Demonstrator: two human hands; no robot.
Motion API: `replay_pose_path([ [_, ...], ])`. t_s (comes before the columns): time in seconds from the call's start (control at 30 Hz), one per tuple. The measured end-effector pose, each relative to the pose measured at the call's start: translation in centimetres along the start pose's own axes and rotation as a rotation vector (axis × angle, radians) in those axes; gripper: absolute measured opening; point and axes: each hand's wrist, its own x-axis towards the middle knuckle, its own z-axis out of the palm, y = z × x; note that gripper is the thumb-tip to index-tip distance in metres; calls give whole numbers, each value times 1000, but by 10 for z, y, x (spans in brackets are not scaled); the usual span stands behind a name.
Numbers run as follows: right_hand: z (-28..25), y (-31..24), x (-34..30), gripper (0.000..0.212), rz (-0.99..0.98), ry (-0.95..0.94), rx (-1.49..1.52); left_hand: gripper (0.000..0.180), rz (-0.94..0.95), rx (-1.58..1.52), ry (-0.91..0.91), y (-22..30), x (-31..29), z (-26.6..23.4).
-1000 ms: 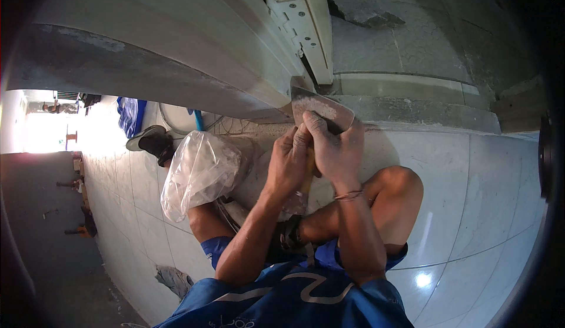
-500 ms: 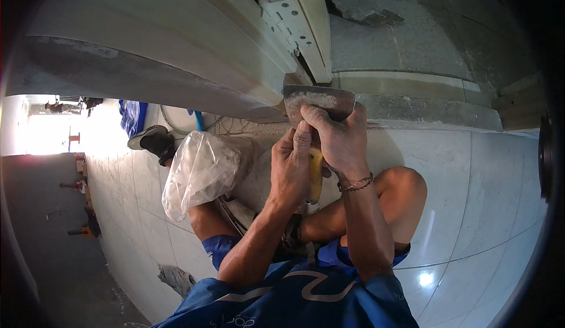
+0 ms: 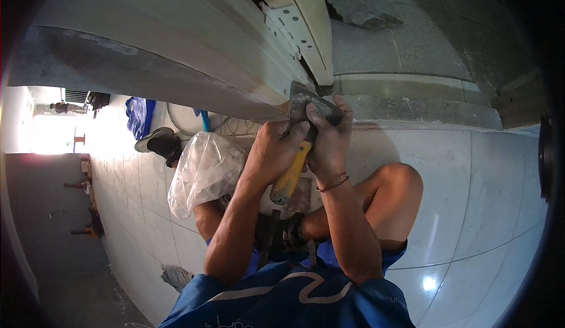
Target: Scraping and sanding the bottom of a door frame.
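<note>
Both my hands are closed on a putty knife with a yellow handle (image 3: 291, 178) and a wide, smeared metal blade (image 3: 301, 99). My left hand (image 3: 273, 148) wraps the neck area, its thumb against the base of the blade. My right hand (image 3: 328, 142) pinches the blade's right side, thumb on the upper face; its other fingers are partly hidden. The blade is tilted, one corner close to the foot of the pale door frame (image 3: 244, 72); whether they touch I cannot tell. The handle slants down to the left. Beneath it shows a flat brownish piece (image 3: 301, 195).
A clear plastic bag (image 3: 203, 172) lies left of my left forearm. Above, a hinge (image 3: 287, 30) joins the frame to a door edge. A raised sill (image 3: 412, 107) runs right. My shoe (image 3: 156, 142) and a blue sheet (image 3: 139, 116) are at the left on the tiles.
The putty knife has turned: its handle end has swung left, and the blade now stands steeper. My left hand has shifted slightly left, and my right hand slightly down and left.
</note>
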Motion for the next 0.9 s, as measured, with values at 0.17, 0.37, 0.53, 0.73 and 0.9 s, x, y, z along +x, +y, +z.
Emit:
replay_pose_path([
  [0.17,8,1,0,55,-46,-71,95,27,-69,144,46,9,-3,-3],
  [0.37,9,-3,2,41,1,-62,31,27,-60,183,93,19,-8,0],
  [0.53,12,1,2,34,25,-36,5,27,-108,165,78,17,-7,-1],
  [0.73,14,6,4,35,91,-81,211,28,-26,282,137,21,-8,-2],
  [0.9,34,-17,8,36,-41,-138,-1,28,-112,139,178,45,-10,-11],
])
